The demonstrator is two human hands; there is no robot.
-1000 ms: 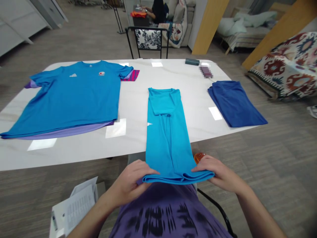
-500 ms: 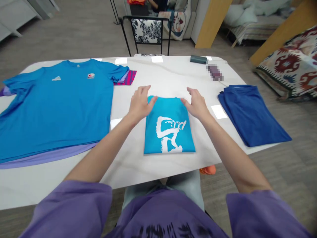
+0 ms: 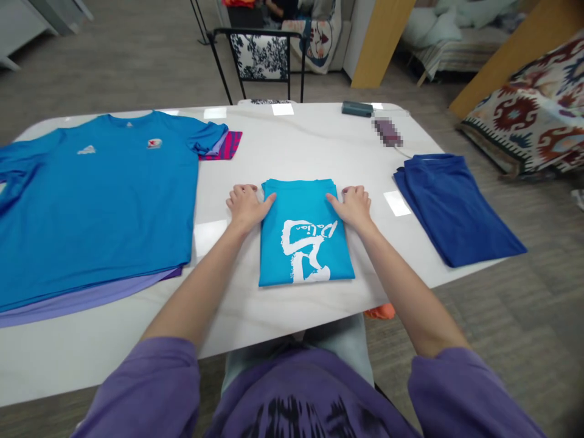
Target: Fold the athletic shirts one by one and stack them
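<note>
A folded turquoise shirt (image 3: 305, 234) with white lettering lies flat on the white surface (image 3: 292, 143), close to its near edge. The left hand (image 3: 249, 205) and the right hand (image 3: 354, 207) flank the shirt's far corners, both spread — each thumb rests on the cloth, while the other fingers bend down beside it. Neither hand lifts the shirt.

Toward the surface's left edge, a larger blue shirt (image 3: 104, 201) is laid out over a lavender cloth (image 3: 109, 301); a striped pink cloth (image 3: 232, 146) pokes out by its sleeve. A dark blue folded cloth (image 3: 456, 210) reaches the right edge. Near the far right corner sit a dark case (image 3: 357, 109) and a small item (image 3: 387, 132) — pixelated, so it cannot be identified. A chair (image 3: 259, 58) stands beyond the far edge.
</note>
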